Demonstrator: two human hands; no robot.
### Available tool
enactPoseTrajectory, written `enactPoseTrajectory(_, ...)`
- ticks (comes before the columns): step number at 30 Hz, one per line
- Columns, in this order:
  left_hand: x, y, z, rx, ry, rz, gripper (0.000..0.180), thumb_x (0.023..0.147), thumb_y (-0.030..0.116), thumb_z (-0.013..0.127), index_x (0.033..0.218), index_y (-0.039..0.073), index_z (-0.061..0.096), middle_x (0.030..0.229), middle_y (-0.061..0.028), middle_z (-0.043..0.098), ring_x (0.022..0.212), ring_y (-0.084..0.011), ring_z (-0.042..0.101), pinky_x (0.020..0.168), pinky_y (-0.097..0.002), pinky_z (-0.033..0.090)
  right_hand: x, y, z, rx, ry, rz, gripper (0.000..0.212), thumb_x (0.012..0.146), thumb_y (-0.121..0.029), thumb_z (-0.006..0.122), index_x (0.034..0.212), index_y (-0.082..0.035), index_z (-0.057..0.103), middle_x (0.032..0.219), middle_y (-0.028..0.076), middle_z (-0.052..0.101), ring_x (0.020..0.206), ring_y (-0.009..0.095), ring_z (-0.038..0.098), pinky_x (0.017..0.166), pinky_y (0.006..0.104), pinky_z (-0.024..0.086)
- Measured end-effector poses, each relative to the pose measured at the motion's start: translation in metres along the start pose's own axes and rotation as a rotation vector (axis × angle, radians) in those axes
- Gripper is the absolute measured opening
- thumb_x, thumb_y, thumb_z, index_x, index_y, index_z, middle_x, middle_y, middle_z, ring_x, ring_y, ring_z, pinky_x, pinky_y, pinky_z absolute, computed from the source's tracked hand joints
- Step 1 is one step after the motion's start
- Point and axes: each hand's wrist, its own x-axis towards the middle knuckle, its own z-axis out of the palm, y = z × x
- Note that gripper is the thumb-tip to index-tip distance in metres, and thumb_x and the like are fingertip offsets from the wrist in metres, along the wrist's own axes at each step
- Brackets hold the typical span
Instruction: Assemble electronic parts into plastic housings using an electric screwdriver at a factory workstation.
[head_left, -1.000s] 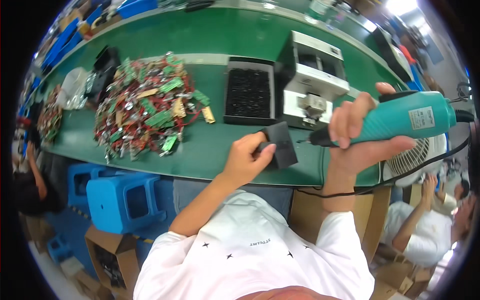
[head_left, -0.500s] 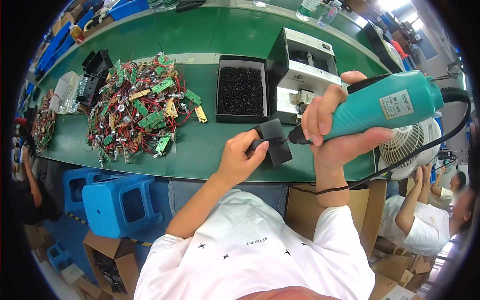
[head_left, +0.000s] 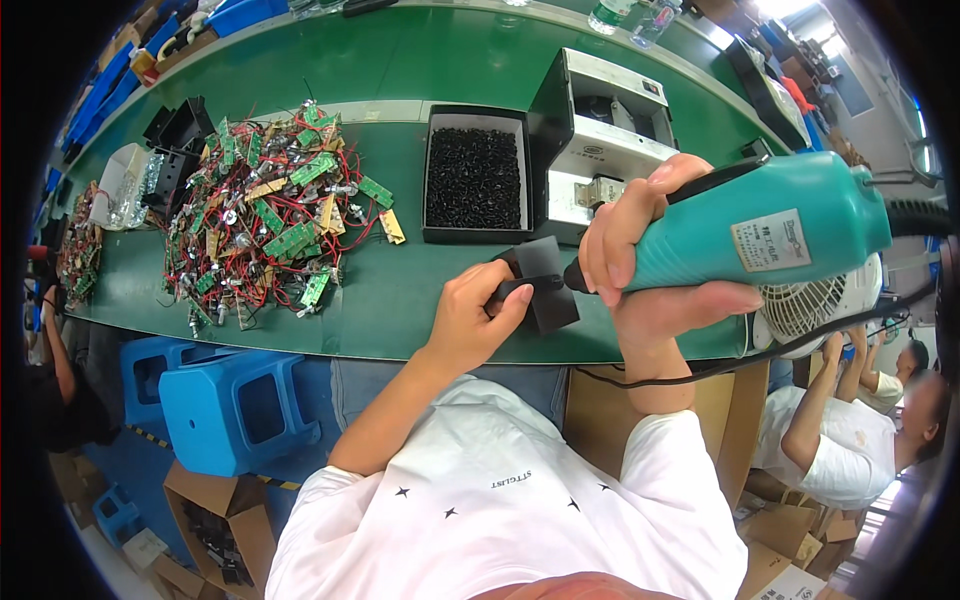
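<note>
My left hand (head_left: 477, 308) is closed on a black plastic part (head_left: 552, 310) with flat panels, held above the near edge of the green bench. In my right hand (head_left: 640, 265) is a teal electric screwdriver (head_left: 735, 225), lying almost level with its black nose pointing left at the part. The nose is right beside the part; whether a screw sits between them is too small to tell. Behind my hands stand an open black box (head_left: 474, 175) of small black screws and a white and black machine (head_left: 600, 150), probably a screw feeder.
A big heap of green circuit boards with red wires (head_left: 265, 215) covers the bench's left. Black plastic parts (head_left: 180, 135) lie behind it. At the right are a white fan (head_left: 815, 305) and the screwdriver's black cable (head_left: 760, 362). Blue stools (head_left: 235, 410) stand below left; another person (head_left: 850, 440) sits at right.
The screwdriver has shifted slightly left and down, its nose closer to the black part. My left hand keeps its grip on the part. The whole view has shifted a little.
</note>
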Motion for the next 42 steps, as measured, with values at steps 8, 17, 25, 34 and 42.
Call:
enactPoseTrajectory(8, 0.001, 0.016, 0.004, 0.197, 0.106, 0.202, 0.059, 0.057, 0.022, 0.084, 0.101, 0.003, 0.049, 0.091, -0.0077, 0.054, 0.072, -0.0212, 0.052, 0.068, -0.0306, 0.045, -0.004, 0.005, -0.004, 0.183, -0.030, -0.076, 0.083, 0.062, -0.081, 0.059, 0.107, -0.012, 0.044, 0.049, -0.001, 0.048, 0.033, 0.008, 0.040, 0.030, 0.0199, 0.034)
enactPoseTrajectory(17, -0.006, 0.016, 0.008, 0.362, 0.180, 0.253, 0.068, 0.057, 0.023, 0.083, 0.111, 0.003, 0.049, 0.102, -0.0100, 0.057, 0.086, -0.0251, 0.058, 0.077, -0.0330, 0.048, -0.019, -0.024, 0.001, 0.048, -0.083, -0.302, 0.084, 0.063, -0.077, 0.063, 0.111, -0.011, 0.043, 0.053, -0.001, 0.051, 0.037, 0.009, 0.044, 0.036, 0.0210, 0.039)
enactPoseTrajectory(25, -0.011, 0.020, -0.017, 0.309, 0.108, 0.070, 0.052, 0.076, 0.013, 0.069, 0.122, 0.001, 0.047, 0.107, -0.0122, 0.061, 0.078, -0.0223, 0.060, 0.072, -0.0303, 0.049, -0.015, -0.034, -0.024, -0.037, -0.028, -0.565, 0.088, 0.062, -0.079, 0.061, 0.114, -0.010, 0.044, 0.057, 0.002, 0.050, 0.042, 0.012, 0.044, 0.039, 0.0236, 0.035)
enactPoseTrajectory(34, 0.089, 0.079, -0.094, 0.510, 0.146, 0.177, 0.033, 0.092, 0.025, 0.052, 0.117, 0.005, 0.045, 0.096, -0.0153, 0.061, 0.077, -0.0287, 0.059, 0.071, -0.0360, 0.046, -0.011, -0.022, -0.080, -0.361, 0.335, -0.613, 0.088, 0.068, -0.083, 0.050, 0.117, -0.010, 0.042, 0.057, 0.001, 0.048, 0.040, 0.010, 0.040, 0.039, 0.0227, 0.034)
enactPoseTrajectory(42, 0.254, 0.032, -0.122, 0.676, -0.041, -0.318, 0.035, 0.084, 0.026, 0.055, 0.100, -0.005, 0.051, 0.079, -0.0186, 0.062, 0.068, -0.0317, 0.061, 0.066, -0.0356, 0.049, -0.011, -0.010, -0.088, -0.346, 0.490, -0.488, 0.081, 0.075, -0.081, 0.044, 0.116, -0.010, 0.040, 0.059, -0.001, 0.046, 0.041, 0.009, 0.038, 0.040, 0.0216, 0.032)
